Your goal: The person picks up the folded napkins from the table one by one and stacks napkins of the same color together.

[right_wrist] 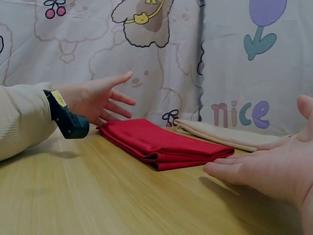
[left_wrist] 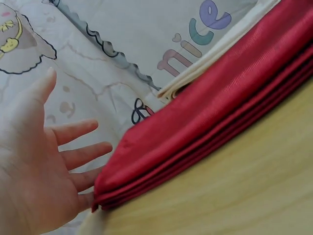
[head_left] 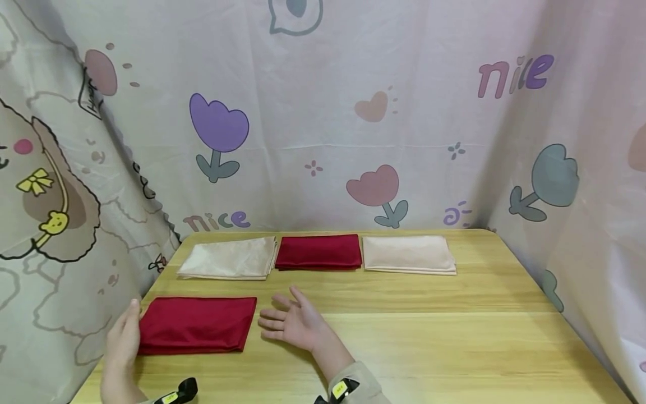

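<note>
Curtains [head_left: 303, 196] with flowers [head_left: 219, 126] on them hang behind the desk and at both sides. Between them is the desk [head_left: 429, 336], made of yellow wood. The front red cloth [head_left: 199, 325] lies folded flat on the left part of the desk, with one hand at each end. Three more folded cloths make a row along the far edge: a cream cloth [head_left: 229, 258] on the left, the back red cloth [head_left: 319, 252] in the middle and a pale cloth [head_left: 409, 254] on the right. The left hand [head_left: 123, 336] is at the left end of the front red cloth. Its fingers [left_wrist: 85, 155] are spread, thumb up, and the lowest ones seem to touch the folded edge. The right hand [head_left: 298, 322] is just beside the other end, with its fingers spread and a small gap before the cloth. Each wrist wears a small black gadget [head_left: 345, 388] with a yellow label.
</note>
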Motion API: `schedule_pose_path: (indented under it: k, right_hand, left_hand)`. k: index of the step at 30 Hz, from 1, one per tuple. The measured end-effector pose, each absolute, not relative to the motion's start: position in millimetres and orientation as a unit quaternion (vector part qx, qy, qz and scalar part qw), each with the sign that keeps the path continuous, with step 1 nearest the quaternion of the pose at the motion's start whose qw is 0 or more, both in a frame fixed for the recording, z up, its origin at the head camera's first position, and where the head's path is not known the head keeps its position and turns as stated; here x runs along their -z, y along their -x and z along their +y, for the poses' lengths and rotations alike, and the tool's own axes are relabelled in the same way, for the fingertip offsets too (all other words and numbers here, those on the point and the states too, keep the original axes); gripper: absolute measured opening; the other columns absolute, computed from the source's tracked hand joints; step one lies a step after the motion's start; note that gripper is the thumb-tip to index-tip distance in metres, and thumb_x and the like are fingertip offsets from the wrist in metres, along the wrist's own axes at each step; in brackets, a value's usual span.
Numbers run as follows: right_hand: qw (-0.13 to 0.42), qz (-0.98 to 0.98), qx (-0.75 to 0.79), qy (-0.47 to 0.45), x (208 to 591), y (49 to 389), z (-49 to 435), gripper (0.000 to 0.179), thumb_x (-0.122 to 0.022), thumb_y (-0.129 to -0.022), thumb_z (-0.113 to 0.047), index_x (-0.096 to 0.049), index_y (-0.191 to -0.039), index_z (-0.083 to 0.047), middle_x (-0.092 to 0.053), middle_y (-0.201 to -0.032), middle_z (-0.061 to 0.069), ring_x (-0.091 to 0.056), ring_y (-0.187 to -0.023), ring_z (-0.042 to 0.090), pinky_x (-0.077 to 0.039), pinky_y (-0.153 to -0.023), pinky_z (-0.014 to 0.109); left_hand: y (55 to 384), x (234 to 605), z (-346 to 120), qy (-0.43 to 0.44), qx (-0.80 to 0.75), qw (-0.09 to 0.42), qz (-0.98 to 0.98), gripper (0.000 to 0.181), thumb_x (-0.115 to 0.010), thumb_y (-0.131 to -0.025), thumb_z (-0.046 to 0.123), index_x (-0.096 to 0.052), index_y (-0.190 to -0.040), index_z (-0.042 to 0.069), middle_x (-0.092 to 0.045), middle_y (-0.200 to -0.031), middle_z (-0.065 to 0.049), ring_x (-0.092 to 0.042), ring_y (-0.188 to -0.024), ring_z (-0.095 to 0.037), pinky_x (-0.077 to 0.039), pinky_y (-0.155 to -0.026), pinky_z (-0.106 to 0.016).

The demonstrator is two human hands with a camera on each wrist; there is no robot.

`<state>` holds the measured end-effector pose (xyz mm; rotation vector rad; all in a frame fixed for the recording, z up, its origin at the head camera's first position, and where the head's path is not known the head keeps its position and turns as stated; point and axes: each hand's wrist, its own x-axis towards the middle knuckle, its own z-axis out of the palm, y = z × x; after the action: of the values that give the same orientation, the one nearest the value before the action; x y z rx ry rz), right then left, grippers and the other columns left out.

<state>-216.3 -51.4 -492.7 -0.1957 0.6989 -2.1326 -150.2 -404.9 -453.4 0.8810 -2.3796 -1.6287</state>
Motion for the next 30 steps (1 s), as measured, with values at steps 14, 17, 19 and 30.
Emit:
schedule_pose_path:
  k: [14, 17, 19, 30]
  right_hand:
    - [0.432, 0.316, 0.840, 0.085, 492.3, 214.9, -66.2, 0.094, -0.046, -0.096, -0.059, 0.001, -0.156, -0.004, -0.011, -0.159, 0.031, -0.014, -0.149, 0.044, -0.018, -0.118, 0.059]
    - [0.429, 0.322, 0.839, 0.088, 492.1, 214.6, -67.2, 0.093, -0.047, -0.096, -0.057, 0.000, -0.157, -0.005, -0.011, -0.159, 0.031, -0.014, -0.149, 0.044, -0.018, -0.118, 0.059]
    - [0.426, 0.325, 0.840, 0.088, 492.2, 214.2, -67.7, 0.093, -0.049, -0.095, -0.056, -0.001, -0.157, -0.005, -0.010, -0.160, 0.030, -0.015, -0.148, 0.044, -0.019, -0.118, 0.059]
    - [0.408, 0.337, 0.845, 0.077, 495.6, 210.3, -76.3, 0.088, -0.051, -0.096, -0.051, -0.004, -0.157, -0.008, -0.004, -0.159, 0.032, -0.010, -0.148, 0.048, -0.019, -0.118, 0.059]
  left_hand:
    - [147.5, 462.8, -410.5, -0.314, 0.561, 0.083, -0.761, 0.085, -0.015, -0.095, 0.068, -0.008, -0.156, 0.009, -0.007, -0.162, -0.020, -0.003, -0.150, -0.041, -0.006, -0.121, -0.054]
    - [149.7, 463.3, -412.1, -0.312, 0.587, 0.090, -0.742, 0.083, -0.011, -0.096, 0.067, -0.011, -0.156, 0.010, -0.013, -0.162, -0.019, -0.009, -0.150, -0.036, -0.006, -0.123, -0.047]
    - [151.3, 463.7, -412.3, -0.314, 0.605, 0.093, -0.726, 0.084, -0.009, -0.095, 0.068, -0.014, -0.156, 0.011, -0.013, -0.162, -0.018, -0.011, -0.151, -0.033, -0.006, -0.124, -0.043]
    - [152.1, 459.9, -405.1, -0.333, 0.642, 0.081, -0.686, 0.087, -0.007, -0.094, 0.068, -0.007, -0.156, 0.008, 0.000, -0.163, -0.019, -0.003, -0.151, -0.035, -0.005, -0.123, -0.046]
